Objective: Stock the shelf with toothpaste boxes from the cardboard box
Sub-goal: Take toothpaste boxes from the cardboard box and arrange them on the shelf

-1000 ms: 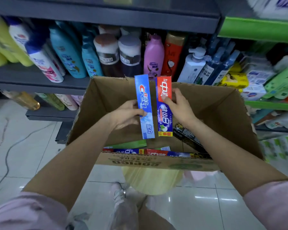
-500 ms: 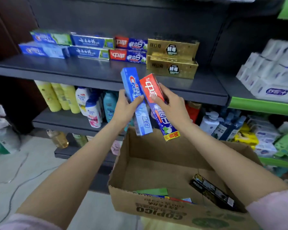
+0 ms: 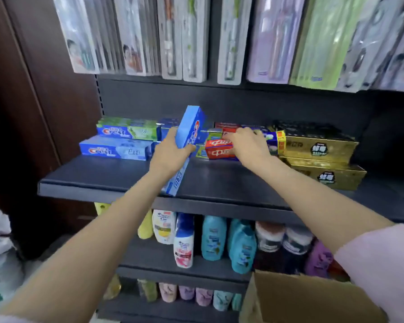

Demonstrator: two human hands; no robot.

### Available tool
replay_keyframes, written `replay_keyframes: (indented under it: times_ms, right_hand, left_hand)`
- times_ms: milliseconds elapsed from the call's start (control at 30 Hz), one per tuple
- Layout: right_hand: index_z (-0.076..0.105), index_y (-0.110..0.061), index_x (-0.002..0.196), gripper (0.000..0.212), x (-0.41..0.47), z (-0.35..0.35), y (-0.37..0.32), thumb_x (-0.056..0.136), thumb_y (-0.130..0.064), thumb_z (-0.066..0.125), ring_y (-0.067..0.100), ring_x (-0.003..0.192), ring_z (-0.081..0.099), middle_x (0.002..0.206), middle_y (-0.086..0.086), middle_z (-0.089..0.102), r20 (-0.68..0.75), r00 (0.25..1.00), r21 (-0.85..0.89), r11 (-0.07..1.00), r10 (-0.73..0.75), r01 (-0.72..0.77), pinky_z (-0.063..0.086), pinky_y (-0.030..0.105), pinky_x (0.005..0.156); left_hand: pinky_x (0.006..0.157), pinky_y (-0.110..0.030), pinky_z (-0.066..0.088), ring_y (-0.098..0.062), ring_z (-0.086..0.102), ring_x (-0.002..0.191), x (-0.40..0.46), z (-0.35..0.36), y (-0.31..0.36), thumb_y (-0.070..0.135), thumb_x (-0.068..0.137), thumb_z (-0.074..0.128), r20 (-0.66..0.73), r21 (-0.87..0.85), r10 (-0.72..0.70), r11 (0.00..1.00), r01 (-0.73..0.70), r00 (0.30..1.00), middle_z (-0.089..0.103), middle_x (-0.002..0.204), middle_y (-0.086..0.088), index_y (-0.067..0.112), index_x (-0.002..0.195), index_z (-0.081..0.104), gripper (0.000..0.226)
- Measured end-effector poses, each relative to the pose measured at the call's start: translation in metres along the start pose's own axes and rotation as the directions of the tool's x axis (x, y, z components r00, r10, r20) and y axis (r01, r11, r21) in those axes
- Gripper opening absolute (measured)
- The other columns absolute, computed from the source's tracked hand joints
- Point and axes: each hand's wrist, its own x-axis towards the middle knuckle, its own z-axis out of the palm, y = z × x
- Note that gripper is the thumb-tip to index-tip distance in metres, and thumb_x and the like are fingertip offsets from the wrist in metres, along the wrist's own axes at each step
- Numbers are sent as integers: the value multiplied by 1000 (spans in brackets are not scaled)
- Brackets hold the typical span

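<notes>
On the dark shelf (image 3: 117, 178), toothpaste boxes lie in stacked rows along the far side: blue and green Crest boxes (image 3: 117, 143) at the left, red boxes (image 3: 221, 151) in the middle, gold boxes (image 3: 322, 159) at the right. The left hand (image 3: 170, 155) grips a blue box (image 3: 187, 145) round its middle, fingers curled about it; the box stands nearly upright, tilted slightly, its top end above the stacked rows and its bottom end over the shelf's near edge. The right hand (image 3: 247, 145) lies on a red-and-blue box (image 3: 254, 142) that rests flat on top of the red stack, fingers bent over its top, its yellow end just beside the gold boxes. Toothbrush packs (image 3: 196, 36) hang above. Shampoo bottles (image 3: 212, 241) fill the shelf below, and more bottles stand lower still. At the near right, one corner of the cardboard box (image 3: 301, 299) shows; its inside is out of view. Pink sleeves (image 3: 383, 264) cover both upper arms.
</notes>
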Motion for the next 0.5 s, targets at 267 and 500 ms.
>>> replay_keyframes:
  times_ms: [267,500]
  right_hand:
    - [57,-25,126,39,50,1,-6,90,-11,56,29,124,41,125,10,50,-32,999,-249,968,32,-39,21,43,112]
    - [49,-17,133,45,54,-13,-1,89,-13,57,30,128,39,131,13,48,7,994,-278,955,107,-101,25,42,112]
  left_hand:
    - [72,-38,48,-32,60,88,71,-3,-17,33,86,56,175,228,91,965,-130,980,64,99,-7,18,114,39,36]
    - [64,-36,41,-31,53,78,102,16,-9,31,91,50,312,330,115,918,-221,943,59,94,-12,11,115,32,37]
